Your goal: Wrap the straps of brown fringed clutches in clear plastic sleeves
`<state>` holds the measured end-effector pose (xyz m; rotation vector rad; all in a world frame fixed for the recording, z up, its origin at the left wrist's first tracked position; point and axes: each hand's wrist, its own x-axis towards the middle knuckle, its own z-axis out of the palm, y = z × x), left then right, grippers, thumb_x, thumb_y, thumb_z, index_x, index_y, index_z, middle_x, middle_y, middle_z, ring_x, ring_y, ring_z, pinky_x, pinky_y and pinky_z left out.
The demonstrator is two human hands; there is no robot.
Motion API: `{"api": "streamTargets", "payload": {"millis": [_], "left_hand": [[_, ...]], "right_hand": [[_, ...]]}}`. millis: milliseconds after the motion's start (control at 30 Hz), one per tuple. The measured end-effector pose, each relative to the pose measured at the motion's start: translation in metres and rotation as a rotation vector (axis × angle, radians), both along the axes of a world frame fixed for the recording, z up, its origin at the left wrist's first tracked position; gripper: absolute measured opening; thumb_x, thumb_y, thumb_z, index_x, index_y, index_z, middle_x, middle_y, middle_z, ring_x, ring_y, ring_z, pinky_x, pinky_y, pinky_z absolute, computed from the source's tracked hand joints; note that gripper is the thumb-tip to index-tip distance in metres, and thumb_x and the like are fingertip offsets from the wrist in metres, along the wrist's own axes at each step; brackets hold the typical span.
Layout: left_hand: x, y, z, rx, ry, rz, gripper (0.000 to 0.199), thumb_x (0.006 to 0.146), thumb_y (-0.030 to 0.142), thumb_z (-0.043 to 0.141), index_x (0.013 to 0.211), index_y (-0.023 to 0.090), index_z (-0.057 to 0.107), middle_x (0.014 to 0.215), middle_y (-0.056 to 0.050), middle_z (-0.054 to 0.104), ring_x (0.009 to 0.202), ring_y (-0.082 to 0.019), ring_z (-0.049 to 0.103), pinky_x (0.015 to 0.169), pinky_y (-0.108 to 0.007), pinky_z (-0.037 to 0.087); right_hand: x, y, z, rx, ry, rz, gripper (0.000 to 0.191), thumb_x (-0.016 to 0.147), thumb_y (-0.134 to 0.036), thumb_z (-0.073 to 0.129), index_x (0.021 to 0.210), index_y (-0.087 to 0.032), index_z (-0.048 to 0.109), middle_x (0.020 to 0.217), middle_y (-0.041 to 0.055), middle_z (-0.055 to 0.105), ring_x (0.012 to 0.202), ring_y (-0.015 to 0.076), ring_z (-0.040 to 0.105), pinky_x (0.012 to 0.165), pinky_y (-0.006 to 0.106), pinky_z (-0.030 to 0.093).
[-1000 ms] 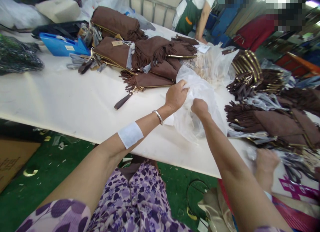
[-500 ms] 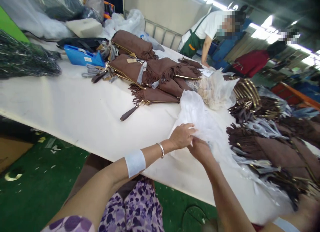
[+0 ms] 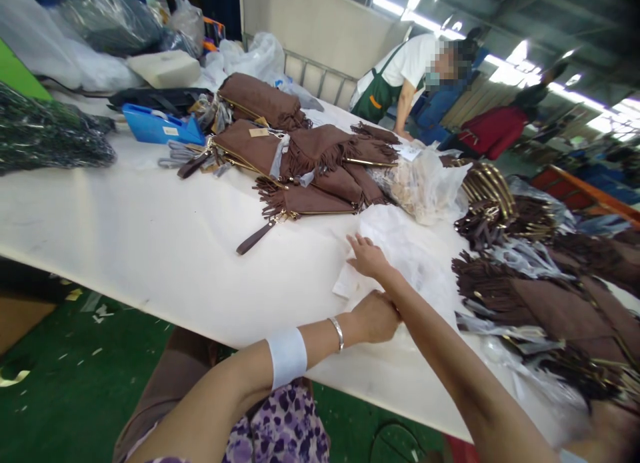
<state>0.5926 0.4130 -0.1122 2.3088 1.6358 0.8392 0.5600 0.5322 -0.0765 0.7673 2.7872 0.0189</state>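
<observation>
A thin, crumpled white sheet [image 3: 417,266] lies on the pale table [image 3: 165,230] in front of me. My left hand [image 3: 377,316] is closed at the near side of the sheet, its fingers wrapped round the material and partly hidden behind my right wrist. Just beyond it, my right hand [image 3: 369,255] rests palm down on the sheet's left part, fingers spread. My right forearm crosses over the fingers of my left hand. Brown fringed bags [image 3: 320,200] with gold zips lie farther back, one with a strap [image 3: 256,238] pointing toward me.
More brown bags [image 3: 550,303] and clear plastic are piled at the right. A blue holder [image 3: 163,124] and wrapped bundles sit at the back left. A person in a green apron [image 3: 375,93] leans on the far side. Another person's blurred hand [image 3: 607,426] shows at lower right.
My hands have moved apart: the left came nearer to me, while the right went forward and left and opened flat. The sheet now lies lower and more spread out.
</observation>
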Motion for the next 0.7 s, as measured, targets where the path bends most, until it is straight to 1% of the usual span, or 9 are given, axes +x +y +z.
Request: {"api": "streamTargets", "payload": {"millis": [67,100,200,267,367,467,533,600,700], "left_hand": [[-0.002,-0.007,0.008,0.040,0.025,-0.022,0.022,0.085,0.015,0.053,0.103,0.015,0.064,0.091,-0.011,0.067,0.092,-0.029,0.060,0.084,-0.044,0.049],[-0.003,-0.011,0.012,0.073,0.024,-0.039,0.023,0.086,0.016,0.052,0.107,0.015,0.063,0.094,-0.011,0.067,0.091,-0.028,0.060,0.083,-0.044,0.049],[-0.013,-0.022,0.019,0.174,-0.082,-0.045,0.026,0.093,0.021,0.045,0.115,0.015,0.059,0.113,-0.011,0.063,0.105,-0.025,0.056,0.095,-0.040,0.045],[-0.023,-0.026,0.018,0.185,-0.211,0.055,0.029,0.096,0.021,0.039,0.117,0.016,0.058,0.122,-0.010,0.059,0.114,-0.021,0.052,0.103,-0.034,0.041],[-0.041,-0.024,0.006,0.107,-0.359,0.357,0.033,0.094,0.016,0.037,0.122,0.017,0.054,0.128,-0.008,0.055,0.122,-0.018,0.046,0.110,-0.030,0.035],[-0.053,-0.016,-0.012,-0.028,-0.349,0.616,0.043,0.089,0.013,0.043,0.132,0.013,0.046,0.138,-0.012,0.047,0.130,-0.021,0.040,0.114,-0.031,0.030],[-0.055,-0.009,-0.025,-0.155,-0.288,0.704,0.052,0.084,0.010,0.047,0.136,0.008,0.042,0.141,-0.015,0.044,0.132,-0.024,0.038,0.113,-0.032,0.031],[-0.056,0.001,-0.038,-0.259,-0.225,0.749,0.057,0.083,0.010,0.049,0.138,0.007,0.039,0.142,-0.016,0.043,0.133,-0.026,0.037,0.113,-0.035,0.031],[-0.056,0.015,-0.054,-0.317,-0.143,0.763,0.063,0.081,0.009,0.050,0.142,0.011,0.036,0.147,-0.014,0.039,0.134,-0.027,0.036,0.113,-0.038,0.031]], "right_hand": [[0.008,0.026,-0.014,0.074,-0.049,-0.108,0.077,0.086,-0.034,0.059,0.150,-0.020,0.020,0.156,0.0167,0.019,0.140,0.0366,0.023,0.106,0.051,0.035],[0.016,0.037,-0.017,0.093,-0.041,-0.155,0.078,0.086,-0.036,0.058,0.151,-0.020,0.018,0.157,0.0169,0.018,0.141,0.0377,0.022,0.106,0.052,0.034],[0.043,0.055,-0.018,0.092,0.018,-0.246,0.076,0.089,-0.040,0.052,0.151,-0.017,0.014,0.155,0.0201,0.018,0.139,0.0388,0.024,0.107,0.052,0.032],[0.055,0.059,-0.018,0.081,0.051,-0.266,0.074,0.090,-0.037,0.050,0.151,-0.013,0.015,0.154,0.0232,0.020,0.139,0.0377,0.026,0.108,0.049,0.031],[0.059,0.060,-0.020,0.080,0.081,-0.270,0.071,0.090,-0.031,0.050,0.150,-0.011,0.018,0.154,0.0234,0.021,0.140,0.0353,0.025,0.110,0.045,0.029],[0.056,0.056,-0.021,0.069,0.090,-0.291,0.069,0.089,-0.026,0.050,0.150,-0.012,0.020,0.154,0.0211,0.023,0.140,0.0334,0.026,0.111,0.043,0.028],[0.054,0.053,-0.022,0.053,0.091,-0.311,0.068,0.087,-0.023,0.049,0.149,-0.011,0.024,0.153,0.0203,0.026,0.140,0.0325,0.029,0.111,0.042,0.029],[0.053,0.050,-0.025,0.036,0.103,-0.322,0.064,0.086,-0.020,0.047,0.147,-0.011,0.030,0.152,0.0195,0.030,0.138,0.0322,0.033,0.110,0.041,0.030],[0.049,0.047,-0.029,0.024,0.175,-0.294,0.060,0.085,-0.016,0.043,0.145,-0.011,0.037,0.149,0.0179,0.037,0.137,0.0314,0.035,0.109,0.041,0.033]]}}
